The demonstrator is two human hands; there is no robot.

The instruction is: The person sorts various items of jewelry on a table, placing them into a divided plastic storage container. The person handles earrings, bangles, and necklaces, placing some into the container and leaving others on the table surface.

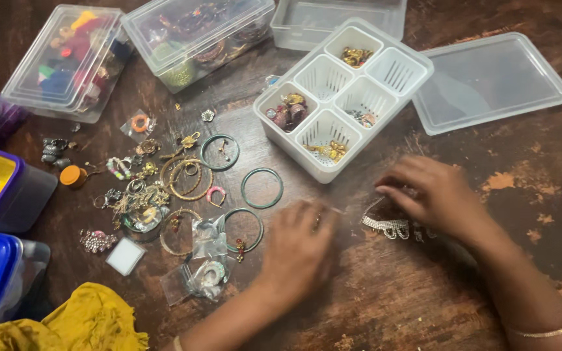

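A sparkling rhinestone jewellery piece (388, 224) lies flat on the dark wooden table (partly hidden), curved band showing.

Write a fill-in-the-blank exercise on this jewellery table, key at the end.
1. The white tray is split into ____ compartments.
2. The right hand rests on a sparkly ____ -coloured piece of jewellery.
3. The loose clear lid lies to the ____ of the tray.
4. The wrist with the thin bangle belongs to the ____ hand, not the left hand.

Missing words: six; silver; right; right
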